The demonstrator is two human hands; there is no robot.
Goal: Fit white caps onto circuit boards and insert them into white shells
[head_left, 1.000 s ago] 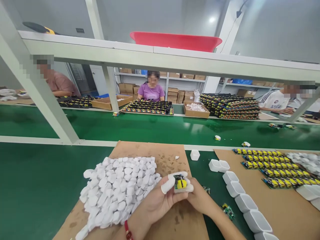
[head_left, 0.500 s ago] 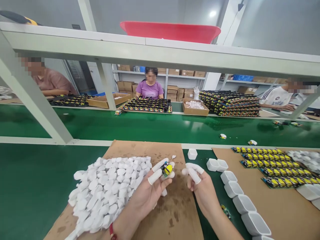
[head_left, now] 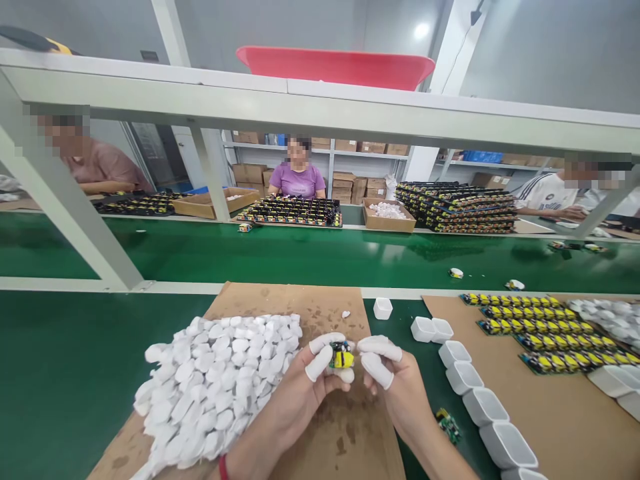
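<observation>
My left hand, with white finger cots on, grips a small circuit board that carries a yellow-wrapped component. Close to the board's right side is my right hand, also in finger cots, its thumb and fingertips pinched together. Whatever sits in that pinch is hidden or too small to name. To the left, a wide pile of white, roundish soft pieces covers part of the cardboard sheet. A small white scrap lies beyond my hands.
White square cups form a line on the right, with a loose green board beside them. Rows of yellow-topped boards lie on another cardboard. A green belt carries a few boards; co-workers sit behind it. A metal shelf beam crosses overhead.
Both hands have come together, the right fingertips now reaching the board's side. The board has turned and sits slightly lower. Boards on the belt have shifted right.
</observation>
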